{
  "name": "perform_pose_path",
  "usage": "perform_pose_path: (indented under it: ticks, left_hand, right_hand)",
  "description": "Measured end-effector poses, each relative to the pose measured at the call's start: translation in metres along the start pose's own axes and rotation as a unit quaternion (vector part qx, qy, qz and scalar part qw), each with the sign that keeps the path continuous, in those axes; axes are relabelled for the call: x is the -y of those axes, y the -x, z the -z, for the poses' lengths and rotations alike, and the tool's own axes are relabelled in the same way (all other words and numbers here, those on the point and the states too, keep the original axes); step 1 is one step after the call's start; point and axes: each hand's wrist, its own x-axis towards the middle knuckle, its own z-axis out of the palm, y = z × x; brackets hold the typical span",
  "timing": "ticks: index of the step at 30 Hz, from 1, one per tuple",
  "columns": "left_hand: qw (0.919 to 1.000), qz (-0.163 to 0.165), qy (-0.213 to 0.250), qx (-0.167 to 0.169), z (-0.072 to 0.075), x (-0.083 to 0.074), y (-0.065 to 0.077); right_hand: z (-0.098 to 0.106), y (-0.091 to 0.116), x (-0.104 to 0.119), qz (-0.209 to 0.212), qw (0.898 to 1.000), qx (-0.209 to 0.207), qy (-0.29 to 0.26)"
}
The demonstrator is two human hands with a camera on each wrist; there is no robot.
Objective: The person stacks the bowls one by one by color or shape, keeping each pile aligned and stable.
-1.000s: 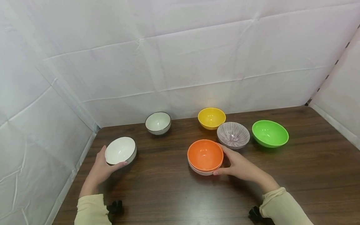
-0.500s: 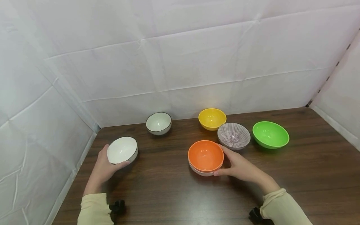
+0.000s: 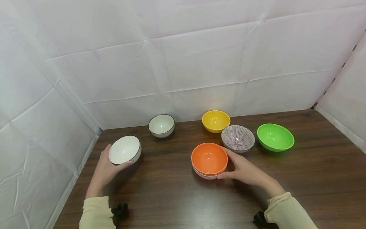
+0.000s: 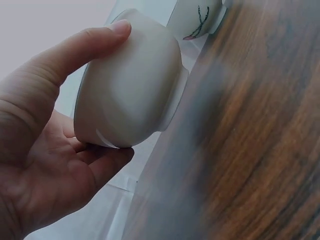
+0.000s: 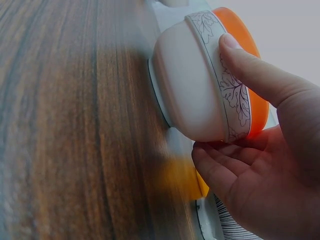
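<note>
A white bowl with a dark rim (image 3: 125, 150) is in my left hand (image 3: 103, 168) on the left side of the table. Thumb and fingers grip opposite sides of it, and in the left wrist view its foot (image 4: 175, 102) is clear of the wood. With my right hand (image 3: 243, 167) I hold an orange bowl (image 3: 209, 158) nested in a white bowl with a leaf-patterned band (image 5: 187, 85), near the middle. The thumb presses that band, while the fingers lie against the far side. Whether this stack touches the table, I cannot tell.
Behind stand a pale bowl with a dark rim (image 3: 161, 126), a yellow bowl (image 3: 215, 121), a purple-striped bowl (image 3: 238, 138) and a green bowl (image 3: 275, 137). The striped bowl is close to my right fingers. White cloth walls (image 3: 200, 63) border the dark wooden table (image 3: 171, 197).
My left hand has moved slightly right with the white bowl, which has risen a little and tilted. My right hand and the orange-topped stack have stayed nearly still.
</note>
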Motion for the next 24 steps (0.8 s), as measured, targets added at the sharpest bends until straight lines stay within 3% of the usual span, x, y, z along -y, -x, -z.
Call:
perform_pose_path:
  ticks: [24]
  left_hand:
    - [0.9995, -0.025, 0.020, -0.004, -0.006, -0.016, -0.001]
  right_hand:
    - [0.000, 0.000, -0.002, -0.005, 1.000, 0.002, -0.001]
